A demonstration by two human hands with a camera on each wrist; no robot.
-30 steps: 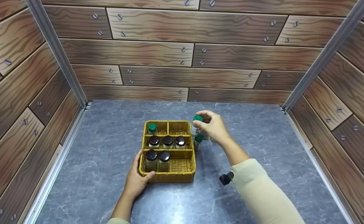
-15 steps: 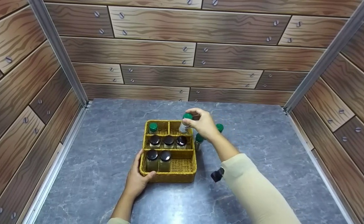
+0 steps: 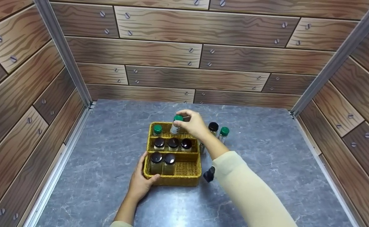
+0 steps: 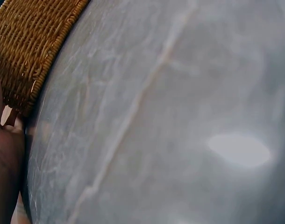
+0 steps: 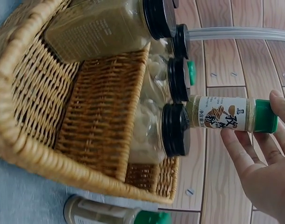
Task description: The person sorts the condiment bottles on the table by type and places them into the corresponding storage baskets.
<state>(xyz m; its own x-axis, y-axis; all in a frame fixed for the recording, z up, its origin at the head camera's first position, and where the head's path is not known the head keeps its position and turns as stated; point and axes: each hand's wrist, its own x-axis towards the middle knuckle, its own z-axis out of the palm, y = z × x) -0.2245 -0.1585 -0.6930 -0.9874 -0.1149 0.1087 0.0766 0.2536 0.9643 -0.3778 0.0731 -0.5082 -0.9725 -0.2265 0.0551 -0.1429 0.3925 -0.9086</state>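
My right hand (image 3: 194, 126) holds a spice jar (image 5: 224, 113) with a green cap and white label. It pinches the jar near the cap, over the back row of a divided wicker basket (image 3: 175, 181). Another green-capped jar (image 3: 157, 129) stands in the basket's back left compartment. Three black-lidded jars (image 3: 173, 143) fill the middle row, and two taller ones (image 3: 169, 165) stand at the left of the front row. At the basket's front left corner my left hand (image 3: 140, 184) grips the wall, thumb at the front; the left wrist view shows only part of that hand.
Right of the basket stand a black-lidded jar (image 3: 213, 126) and a green-capped jar (image 3: 224, 131), close to my right forearm. Another green-capped jar (image 5: 110, 212) lies along the basket's side in the right wrist view. Wood-patterned walls (image 3: 159, 50) enclose the grey tabletop (image 3: 108, 142).
My right hand has carried the green-capped jar leftward from beside the basket to over its back row. The black-lidded jar on the right has come into view. My left hand stays at the corner.
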